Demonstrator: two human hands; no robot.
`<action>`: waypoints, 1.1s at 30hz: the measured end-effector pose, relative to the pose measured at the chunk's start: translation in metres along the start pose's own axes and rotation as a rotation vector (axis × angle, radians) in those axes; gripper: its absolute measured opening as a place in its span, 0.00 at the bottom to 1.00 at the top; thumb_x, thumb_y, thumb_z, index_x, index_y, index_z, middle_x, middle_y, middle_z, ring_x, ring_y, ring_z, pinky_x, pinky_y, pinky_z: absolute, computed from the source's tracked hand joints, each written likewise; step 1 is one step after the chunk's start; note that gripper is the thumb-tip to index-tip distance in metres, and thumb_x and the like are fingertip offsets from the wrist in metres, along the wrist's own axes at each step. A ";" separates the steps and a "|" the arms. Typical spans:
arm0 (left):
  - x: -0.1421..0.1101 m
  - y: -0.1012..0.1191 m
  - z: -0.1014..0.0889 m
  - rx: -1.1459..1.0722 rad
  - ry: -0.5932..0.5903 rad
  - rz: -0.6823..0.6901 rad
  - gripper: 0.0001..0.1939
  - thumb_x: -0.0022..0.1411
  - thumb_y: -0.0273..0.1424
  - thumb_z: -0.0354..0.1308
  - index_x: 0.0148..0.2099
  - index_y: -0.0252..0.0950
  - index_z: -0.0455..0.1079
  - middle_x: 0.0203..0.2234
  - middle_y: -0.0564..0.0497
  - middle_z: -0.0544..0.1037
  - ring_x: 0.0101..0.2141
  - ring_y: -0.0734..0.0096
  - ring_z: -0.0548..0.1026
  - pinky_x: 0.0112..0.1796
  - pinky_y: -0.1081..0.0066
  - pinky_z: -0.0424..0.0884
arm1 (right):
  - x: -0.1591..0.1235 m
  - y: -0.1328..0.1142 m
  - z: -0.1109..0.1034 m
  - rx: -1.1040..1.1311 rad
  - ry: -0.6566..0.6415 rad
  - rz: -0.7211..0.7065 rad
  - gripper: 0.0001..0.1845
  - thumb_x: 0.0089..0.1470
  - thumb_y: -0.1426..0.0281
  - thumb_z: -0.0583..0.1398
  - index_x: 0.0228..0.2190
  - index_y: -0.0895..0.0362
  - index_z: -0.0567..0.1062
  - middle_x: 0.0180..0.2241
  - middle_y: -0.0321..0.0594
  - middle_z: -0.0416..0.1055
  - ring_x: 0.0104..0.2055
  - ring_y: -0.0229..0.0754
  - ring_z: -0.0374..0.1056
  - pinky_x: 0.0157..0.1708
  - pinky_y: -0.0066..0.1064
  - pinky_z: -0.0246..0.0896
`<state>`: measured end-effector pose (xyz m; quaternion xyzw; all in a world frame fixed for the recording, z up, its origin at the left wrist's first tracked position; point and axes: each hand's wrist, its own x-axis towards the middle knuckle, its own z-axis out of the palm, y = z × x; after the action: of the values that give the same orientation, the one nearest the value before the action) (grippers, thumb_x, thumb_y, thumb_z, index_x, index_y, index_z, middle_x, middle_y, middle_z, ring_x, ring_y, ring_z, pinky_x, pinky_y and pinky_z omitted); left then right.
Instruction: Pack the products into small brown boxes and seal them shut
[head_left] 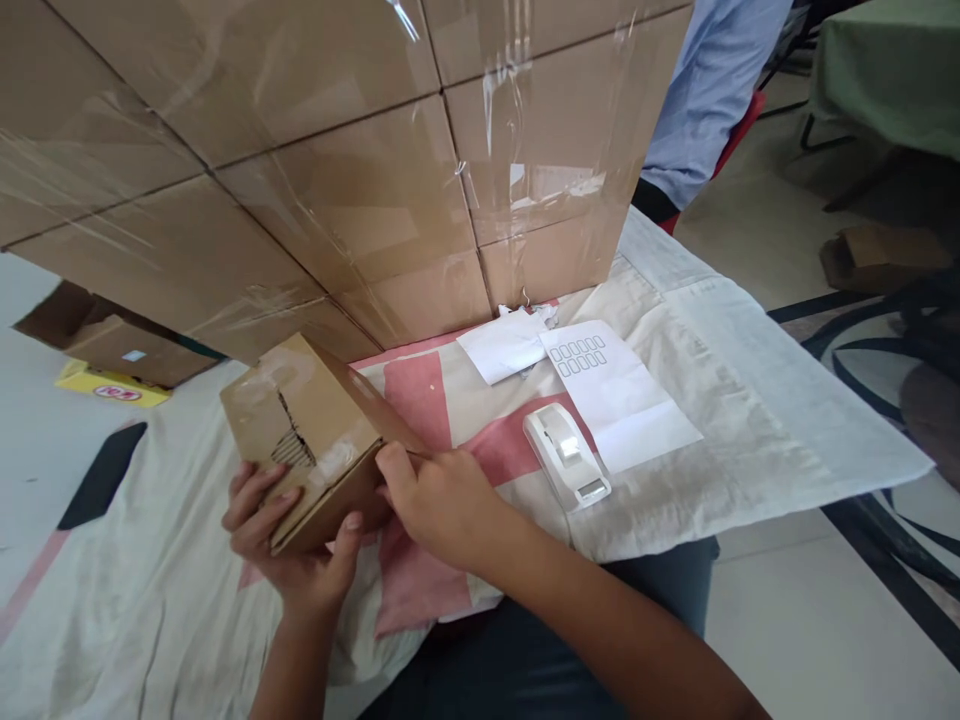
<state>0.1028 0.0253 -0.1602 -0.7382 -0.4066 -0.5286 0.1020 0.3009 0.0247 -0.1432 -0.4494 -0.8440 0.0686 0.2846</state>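
A small brown cardboard box (330, 400), tilted, is held between both hands above the cloth-covered table. Clear tape and a dark torn gap with exposed corrugation show on its upper face. My left hand (292, 550) supports the near left end, its fingers on the face and the thumb along the lower side. At the right edge, my right hand (435, 500) has its fingers curled and pressed against a flap seam; the fingertips are partly hidden. To the right of this hand a white tape dispenser (566, 455) lies on the cloth.
Stacked taped cartons (360, 180) form a wall behind. Two white papers, one a printed sheet (615, 400), lie on the right. Left are an opened carton (135, 345), a yellow packet (112, 385) and a black phone-like object (103, 475). A person's blue sleeve (705, 110) shows behind.
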 end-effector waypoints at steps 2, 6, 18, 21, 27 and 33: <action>0.001 -0.001 0.003 -0.010 0.000 0.012 0.28 0.50 0.35 0.69 0.51 0.42 0.62 0.47 0.46 0.65 0.57 0.48 0.69 0.66 0.32 0.52 | 0.000 0.001 0.001 0.010 0.017 0.007 0.07 0.71 0.69 0.55 0.46 0.57 0.61 0.30 0.35 0.78 0.27 0.45 0.77 0.19 0.35 0.55; 0.004 -0.003 0.011 -0.039 0.018 0.027 0.28 0.50 0.34 0.69 0.52 0.41 0.63 0.47 0.45 0.66 0.57 0.47 0.70 0.67 0.32 0.52 | -0.002 0.000 -0.001 0.024 0.041 0.040 0.09 0.70 0.70 0.54 0.49 0.57 0.60 0.31 0.35 0.78 0.27 0.45 0.77 0.19 0.35 0.55; 0.008 -0.001 0.020 -0.022 0.019 -0.022 0.26 0.52 0.37 0.68 0.50 0.42 0.61 0.48 0.46 0.66 0.58 0.47 0.70 0.67 0.32 0.52 | -0.002 0.002 0.003 0.015 0.011 0.108 0.14 0.68 0.72 0.54 0.52 0.57 0.58 0.32 0.37 0.79 0.29 0.48 0.78 0.20 0.33 0.57; 0.007 -0.001 0.019 -0.008 0.011 -0.036 0.25 0.53 0.40 0.68 0.48 0.43 0.60 0.48 0.45 0.66 0.58 0.46 0.70 0.67 0.32 0.53 | -0.002 0.001 0.001 0.004 0.004 0.115 0.14 0.65 0.74 0.55 0.51 0.56 0.58 0.33 0.37 0.80 0.29 0.48 0.78 0.20 0.33 0.57; 0.008 -0.001 0.018 0.001 0.011 -0.027 0.26 0.53 0.39 0.68 0.49 0.44 0.59 0.48 0.46 0.66 0.58 0.48 0.70 0.67 0.32 0.53 | -0.001 -0.001 0.000 -0.001 0.005 0.137 0.09 0.68 0.71 0.55 0.48 0.55 0.59 0.34 0.37 0.80 0.29 0.46 0.77 0.20 0.33 0.55; 0.010 0.001 0.019 -0.044 0.015 -0.004 0.25 0.54 0.35 0.67 0.51 0.43 0.61 0.48 0.44 0.66 0.58 0.49 0.69 0.67 0.32 0.51 | 0.000 -0.002 0.002 -0.018 0.000 0.146 0.08 0.69 0.71 0.55 0.47 0.55 0.60 0.35 0.38 0.80 0.30 0.45 0.78 0.21 0.32 0.56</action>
<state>0.1182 0.0401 -0.1593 -0.7355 -0.3957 -0.5430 0.0876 0.2983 0.0235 -0.1440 -0.5124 -0.8096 0.0815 0.2745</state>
